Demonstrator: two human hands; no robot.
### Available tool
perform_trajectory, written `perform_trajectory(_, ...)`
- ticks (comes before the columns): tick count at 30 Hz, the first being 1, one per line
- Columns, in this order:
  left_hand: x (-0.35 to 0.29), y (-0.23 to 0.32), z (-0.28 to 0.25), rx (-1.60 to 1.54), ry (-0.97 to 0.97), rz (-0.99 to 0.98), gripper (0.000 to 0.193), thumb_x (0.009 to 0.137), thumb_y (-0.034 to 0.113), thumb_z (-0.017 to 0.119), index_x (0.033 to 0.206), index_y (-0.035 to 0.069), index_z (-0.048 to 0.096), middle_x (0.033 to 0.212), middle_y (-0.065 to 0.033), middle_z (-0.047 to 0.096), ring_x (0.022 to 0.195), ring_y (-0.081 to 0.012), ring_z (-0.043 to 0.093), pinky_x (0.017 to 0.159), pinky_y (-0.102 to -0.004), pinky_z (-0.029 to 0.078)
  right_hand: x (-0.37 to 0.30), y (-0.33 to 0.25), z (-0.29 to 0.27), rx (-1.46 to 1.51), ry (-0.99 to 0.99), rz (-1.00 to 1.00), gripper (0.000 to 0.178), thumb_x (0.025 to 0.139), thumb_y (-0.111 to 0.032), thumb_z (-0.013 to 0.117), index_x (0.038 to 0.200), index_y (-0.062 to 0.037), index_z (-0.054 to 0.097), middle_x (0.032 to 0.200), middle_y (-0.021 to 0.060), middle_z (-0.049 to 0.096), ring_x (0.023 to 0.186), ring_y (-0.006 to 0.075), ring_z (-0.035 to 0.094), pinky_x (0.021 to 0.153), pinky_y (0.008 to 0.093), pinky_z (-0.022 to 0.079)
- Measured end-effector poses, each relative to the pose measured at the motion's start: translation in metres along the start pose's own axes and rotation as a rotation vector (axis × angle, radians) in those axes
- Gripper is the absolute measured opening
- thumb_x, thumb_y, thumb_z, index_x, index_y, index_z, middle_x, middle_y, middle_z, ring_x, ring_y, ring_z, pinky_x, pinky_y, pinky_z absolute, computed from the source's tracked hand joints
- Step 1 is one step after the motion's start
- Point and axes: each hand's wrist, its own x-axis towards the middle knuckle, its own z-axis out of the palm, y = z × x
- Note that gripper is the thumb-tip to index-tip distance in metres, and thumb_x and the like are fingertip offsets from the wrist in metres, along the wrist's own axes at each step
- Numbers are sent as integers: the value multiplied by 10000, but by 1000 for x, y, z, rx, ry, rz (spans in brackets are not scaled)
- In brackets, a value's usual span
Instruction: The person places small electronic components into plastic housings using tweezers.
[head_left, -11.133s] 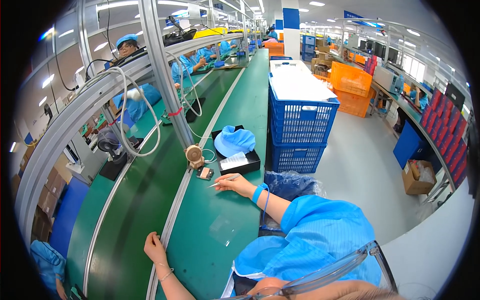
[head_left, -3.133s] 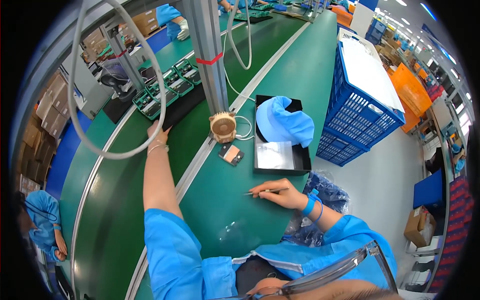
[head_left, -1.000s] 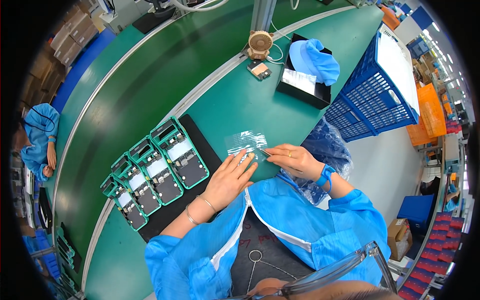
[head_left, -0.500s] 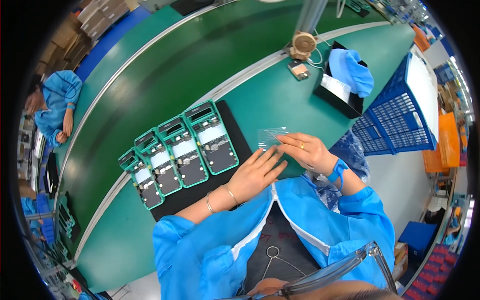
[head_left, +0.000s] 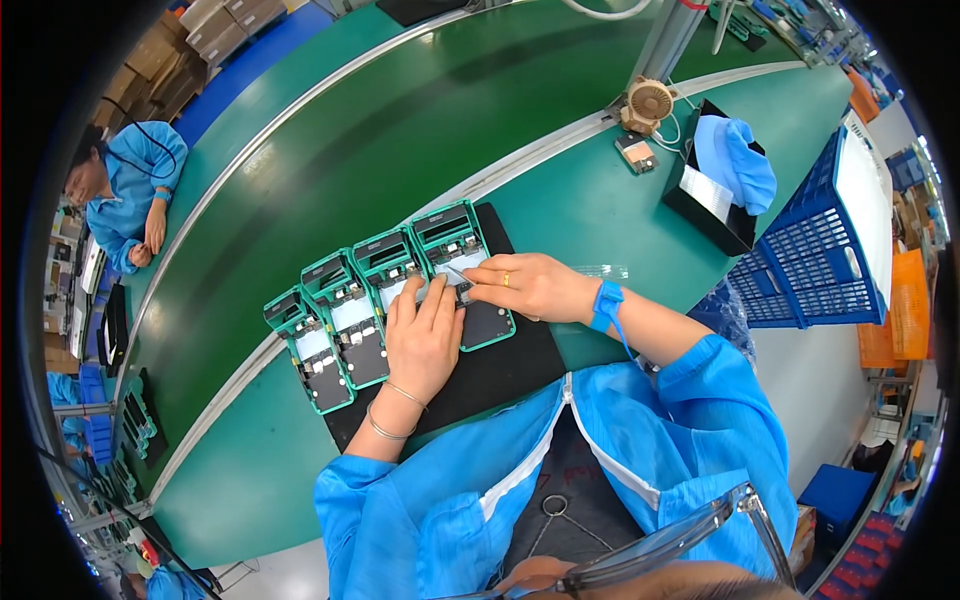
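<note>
1. Green-edged device frames (head_left: 362, 358), four side by side, lie on a black mat (head_left: 535, 365), under my hands and to their left. The rightmost frame (head_left: 490, 325) sits directly beneath my right fingertips.
2. My right hand (head_left: 532, 288) is pinched narrow over that frame's pale patch, holding what looks like a slim metal tool (head_left: 456, 271). From this distance I cannot tell whether anything clings to its tip.
3. My left hand (head_left: 424, 340) is palm down with fingers outstretched, covering much of the second frame from the right. I see nothing gripped in it; whether its fingertips press or hover, I cannot tell.
4. I judge the step in hand to be fine tool work inside the rightmost frame, with the left fingers close by.
5. As I read it, the next move calls for a steady right wrist, light pressure and left fingers clear of the tip.
6. Just beyond my right wrist, a clear film strip (head_left: 608, 271) lies on the green tabletop (head_left: 590, 215).
</note>
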Motion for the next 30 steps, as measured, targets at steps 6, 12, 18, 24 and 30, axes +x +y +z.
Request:
perform_trajectory(6,-2,-3,4,-23,-31,-17,306,789,91,680,1068,-13,608,1148,-117,603,1090,-341,524,865,-415,457,2,2,3,-18,-18,-12,372,695,-32,642,1066,-8,625,1185,172,621,1051,314,611,836,372,544)
perform_trajectory(12,-2,-2,4,-37,-45,-24,303,795,97,676,1068,-9,600,1171,-118,595,1085,-343,523,868,-417,460,1,1,5,-24,-17,1,377,695,-38,645,1071,-14,621,1195,170,616,1059,315,606,862,379,534)
perform_trajectory(18,4,1,1,2,-103,-50,301,815,135,661,1085,23,592,1238,-117,572,1107,-343,515,886,-420,437,1,-4,1,-88,-60,-12,352,721,-58,630,1070,-18,617,1211,169,605,1081,318,595,877,382,526)
perform_trajectory(24,9,6,0,137,-153,9,279,821,131,625,1082,36,591,1253,-111,572,1104,-327,520,871,-413,432,0,-20,-23,-182,-75,92,328,718,-51,625,1045,-23,637,1183,160,623,1061,305,611,873,376,530)
perform_trajectory(30,10,9,4,148,-96,7,236,818,112,636,1029,11,601,1194,-109,593,1074,-325,529,892,-441,424,-82,-38,-84,-228,45,324,281,752,15,663,1031,-4,651,1133,171,651,951,319,647,806,386,544)
